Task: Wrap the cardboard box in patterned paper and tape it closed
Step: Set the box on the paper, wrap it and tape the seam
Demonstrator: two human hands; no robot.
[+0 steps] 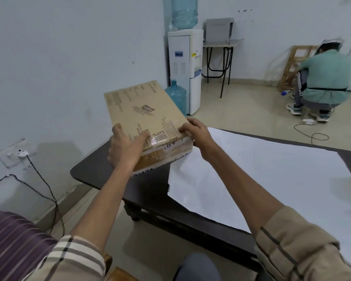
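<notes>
— Two big things first, pls: what's laid out?

— Dark table [93, 171] w/ a large white sheet of paper [261, 179] spread flat over most of it, plain side up; near edge of the sheet hangs past the table's front. Can't see any pattern from here.

— And the cardboard box [144, 116]?

— Held up at the table's far-left corner, tilted, far end raised toward the wall, near end low. Broad printed face turned up toward the cam. Near end is glossy w/ clear tape. Its near-right corner sits right at the paper's left corner; can't tell if box touches table or paper.

— Grip?

— Both hands on the near end. Left hand [126, 147] wraps the near-left corner: fingers spread flat on the top face, palm down the side, closed round the box. Right hand [195, 130] pinches the near-right corner, fingers curled over the top edge, thumb side underneath, hidden. So box runs away from the hands, most of it beyond the fingertips.

— Bkgd?

— Water dispenser [185, 67] against the wall, spare bottle [176, 96] on the floor beside it. Another person [322, 78] crouches at far right, back turned.
</notes>
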